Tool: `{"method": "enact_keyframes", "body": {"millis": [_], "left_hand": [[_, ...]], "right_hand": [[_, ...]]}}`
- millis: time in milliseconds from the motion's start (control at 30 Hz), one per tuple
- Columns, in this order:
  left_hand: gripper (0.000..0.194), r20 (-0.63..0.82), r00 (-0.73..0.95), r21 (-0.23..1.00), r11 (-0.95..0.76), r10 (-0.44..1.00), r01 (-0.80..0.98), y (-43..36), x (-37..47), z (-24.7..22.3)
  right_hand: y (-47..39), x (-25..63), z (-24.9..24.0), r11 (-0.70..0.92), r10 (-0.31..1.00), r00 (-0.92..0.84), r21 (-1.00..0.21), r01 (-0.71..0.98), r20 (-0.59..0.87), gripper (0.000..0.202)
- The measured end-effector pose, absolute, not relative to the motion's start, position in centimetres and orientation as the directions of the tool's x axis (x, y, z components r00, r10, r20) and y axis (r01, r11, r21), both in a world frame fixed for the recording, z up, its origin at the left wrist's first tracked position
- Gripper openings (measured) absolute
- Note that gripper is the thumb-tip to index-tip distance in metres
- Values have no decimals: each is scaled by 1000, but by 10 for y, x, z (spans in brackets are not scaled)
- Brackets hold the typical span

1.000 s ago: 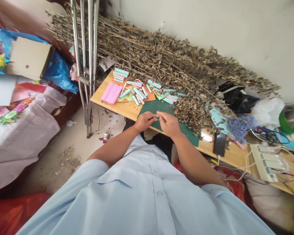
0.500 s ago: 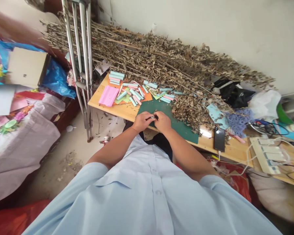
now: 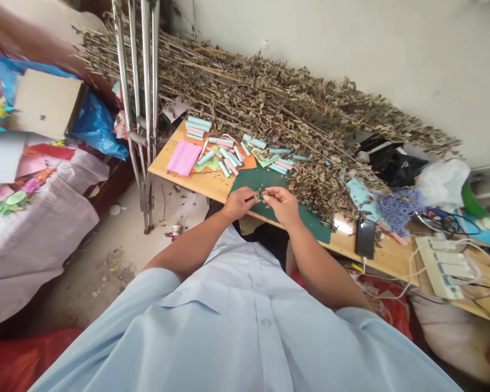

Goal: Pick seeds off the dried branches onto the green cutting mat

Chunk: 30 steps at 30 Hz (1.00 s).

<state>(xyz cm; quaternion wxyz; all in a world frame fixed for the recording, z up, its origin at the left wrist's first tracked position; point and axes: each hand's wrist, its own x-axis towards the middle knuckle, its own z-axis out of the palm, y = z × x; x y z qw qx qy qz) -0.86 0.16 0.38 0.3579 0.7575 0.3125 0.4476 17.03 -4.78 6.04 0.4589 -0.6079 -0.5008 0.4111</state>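
My left hand (image 3: 237, 203) is closed around a small paper tube (image 3: 257, 196), whose round end points toward my right hand. Mostly the fingers hide the tube. My right hand (image 3: 285, 207) pinches a bit of dried leaf (image 3: 265, 193) just beside the tube's end. Both hands are over the front edge of a dark green mat (image 3: 251, 178). Dried leaf crumbs lie on the mat near my fingertips. Behind it are several rolled paper tubes (image 3: 206, 158) in blue and pink, on orange and green sheets. To their left lies a pink paper stack (image 3: 183, 158).
Dried leafy stems (image 3: 245, 81) cover the table's back, with loose leaves (image 3: 320, 185) heaped right of the mat. A phone (image 3: 365, 238), blue string (image 3: 400, 207) and a power strip (image 3: 441, 267) are farther right. Metal crutches (image 3: 147, 81) stand at the table's left end.
My right hand has moved slightly right, away from my left, and its fingers now pinch leaf bits. My left hand stays in place with the tube. The view has shifted slightly.
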Motion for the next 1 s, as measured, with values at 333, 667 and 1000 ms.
{"method": "enact_keyframes", "body": {"millis": [333, 667, 1000], "left_hand": [[27, 472, 402, 815, -563, 784, 140, 1, -8, 1], [28, 476, 405, 827, -554, 781, 96, 1, -7, -2], [24, 503, 400, 808, -581, 766, 97, 2, -6, -6]], "right_hand": [[-50, 161, 72, 165, 980, 1, -807, 568, 201, 18], [-51, 163, 87, 301, 948, -174, -564, 769, 268, 23], [-49, 159, 93, 312, 945, -210, -509, 802, 249, 20]]}}
